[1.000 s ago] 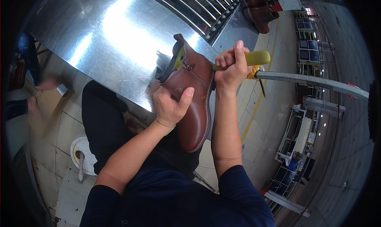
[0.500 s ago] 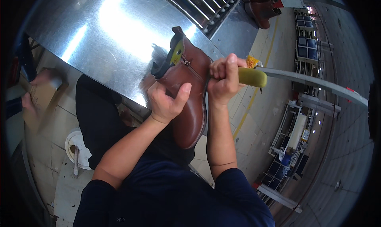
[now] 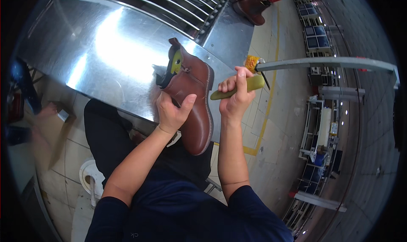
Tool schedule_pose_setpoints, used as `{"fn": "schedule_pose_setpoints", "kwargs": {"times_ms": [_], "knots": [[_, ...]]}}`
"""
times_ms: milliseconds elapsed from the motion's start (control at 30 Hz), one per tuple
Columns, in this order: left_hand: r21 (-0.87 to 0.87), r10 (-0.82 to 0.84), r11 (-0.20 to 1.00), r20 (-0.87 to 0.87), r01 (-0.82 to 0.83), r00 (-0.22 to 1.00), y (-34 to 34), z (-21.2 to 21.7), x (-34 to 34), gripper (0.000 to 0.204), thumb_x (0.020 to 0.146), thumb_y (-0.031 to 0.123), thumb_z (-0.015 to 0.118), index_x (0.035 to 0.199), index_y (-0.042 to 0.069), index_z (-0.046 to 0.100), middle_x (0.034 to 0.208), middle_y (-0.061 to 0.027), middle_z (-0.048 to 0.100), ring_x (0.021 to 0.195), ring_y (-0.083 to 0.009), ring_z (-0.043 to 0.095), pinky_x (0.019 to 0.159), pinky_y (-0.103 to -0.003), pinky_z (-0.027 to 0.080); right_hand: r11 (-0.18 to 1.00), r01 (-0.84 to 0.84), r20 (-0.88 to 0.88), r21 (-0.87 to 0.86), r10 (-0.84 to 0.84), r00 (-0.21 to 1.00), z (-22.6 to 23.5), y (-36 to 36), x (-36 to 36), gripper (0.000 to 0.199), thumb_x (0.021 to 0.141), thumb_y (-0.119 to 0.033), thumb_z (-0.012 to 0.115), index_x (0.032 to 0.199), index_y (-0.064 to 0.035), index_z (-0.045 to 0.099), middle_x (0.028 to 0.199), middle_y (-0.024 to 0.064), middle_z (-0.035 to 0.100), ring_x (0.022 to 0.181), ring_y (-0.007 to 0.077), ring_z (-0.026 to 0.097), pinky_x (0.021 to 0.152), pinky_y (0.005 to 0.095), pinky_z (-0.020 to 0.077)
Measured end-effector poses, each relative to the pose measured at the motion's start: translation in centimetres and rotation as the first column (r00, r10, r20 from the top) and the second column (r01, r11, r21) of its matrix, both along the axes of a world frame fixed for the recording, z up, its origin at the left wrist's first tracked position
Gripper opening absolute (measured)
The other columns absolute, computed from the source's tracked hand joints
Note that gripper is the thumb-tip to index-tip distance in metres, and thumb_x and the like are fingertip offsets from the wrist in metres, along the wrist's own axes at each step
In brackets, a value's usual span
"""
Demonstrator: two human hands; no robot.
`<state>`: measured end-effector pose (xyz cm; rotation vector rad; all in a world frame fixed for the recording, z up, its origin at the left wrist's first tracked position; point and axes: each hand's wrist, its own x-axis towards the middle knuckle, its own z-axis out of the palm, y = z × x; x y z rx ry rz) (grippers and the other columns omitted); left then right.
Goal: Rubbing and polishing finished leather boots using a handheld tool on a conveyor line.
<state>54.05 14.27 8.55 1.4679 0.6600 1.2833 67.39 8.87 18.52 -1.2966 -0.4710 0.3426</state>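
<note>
My left hand grips a brown leather ankle boot at its shaft and instep, thumb raised across the upper; the fingers underneath are hidden. The boot's toe points toward me over my lap, and its zip and yellow-green insole show at the open top. My right hand is closed around a smooth olive-yellow oblong bar that sticks out at both ends of the fist. The bar's lower left end is close beside the boot's sole edge, with a narrow gap between them.
A shiny metal table lies ahead, with a roller conveyor beyond it. Other brown boots stand at the far right. A grey metal bar with a yellow-wrapped end juts in near my right hand. At the left, another person handles a cardboard box.
My right hand with the olive bar has come away from the boot's sole edge, and more of the bar shows. My left hand still grips the boot. The view has shifted.
</note>
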Motion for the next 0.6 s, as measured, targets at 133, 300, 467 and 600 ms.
{"fn": "schedule_pose_setpoints", "kwargs": {"times_ms": [133,300,467,600], "knots": [[-0.183,-0.257,0.942,0.15,0.282,0.955,0.0,0.2,0.0,0.046,0.092,0.035,0.069,0.12,0.0,0.06,0.112,-0.012,0.064,0.101,-0.0256,0.061,0.093,-0.039,0.047,0.995,0.014,-0.011,0.103,-0.013,1.0,0.1,1.1,1.5,0.026,0.102,-0.029,0.063,0.105,-0.0035,0.056,0.062,0.0004,0.042,0.052,0.0127,0.044,0.053,0.032,0.0436],[-0.138,-0.284,0.945,0.109,0.297,0.953,-0.3,-0.4,0.1,0.054,0.091,0.039,0.069,0.125,0.0,0.057,0.116,-0.0124,0.061,0.104,-0.0256,0.059,0.095,-0.039,0.046,0.98,-0.01,-0.027,0.198,0.016,1.0,0.4,4.0,1.9,0.027,0.103,-0.028,0.062,0.102,-0.0029,0.055,0.062,0.0007,0.043,0.052,0.0123,0.044,0.052,0.0314,0.0434],[-0.134,-0.317,0.932,0.156,0.338,0.935,-0.5,0.6,0.9,0.045,0.085,0.03,0.076,0.116,-0.001,0.062,0.107,-0.0123,0.067,0.096,-0.0289,0.065,0.086,-0.04,0.052,0.988,-0.097,0.129,0.119,0.082,0.988,-0.5,5.5,3.3,0.022,0.101,-0.021,0.064,0.098,-0.0015,0.055,0.062,0.0009,0.046,0.049,0.0106,0.043,0.048,0.0276,0.0396],[-0.123,-0.389,0.912,0.046,0.392,0.92,-0.6,-1.1,0.6,0.063,0.087,0.034,0.073,0.133,-0.001,0.049,0.122,-0.0138,0.06,0.108,-0.0263,0.059,0.097,-0.039,0.047,0.967,-0.178,0.108,0.182,0.16,0.981,-1.2,5.5,3.9,0.017,0.099,-0.017,0.068,0.093,-0.0023,0.062,0.06,-0.001,0.052,0.05,0.0073,0.046,0.047,0.0246,0.0376]]}}
